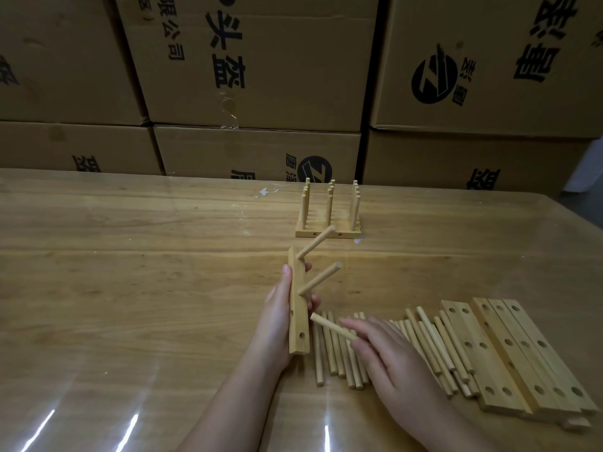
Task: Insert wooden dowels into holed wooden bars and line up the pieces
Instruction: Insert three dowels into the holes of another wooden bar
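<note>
Pinching a dowel between thumb and fingers, the right hand sits just right of the bar. The left hand grips the bar around its middle, on end at frame centre over the bench. The dowel's long axis runs lower right to upper left, with its free tip close beside the bar's face, a little above the empty hole near the lower end. The tip seems clear of the wood, though the angle makes that uncertain. Two seated dowels point up and right.

Left hand and right hand bare, forearms unsleeved.
</note>
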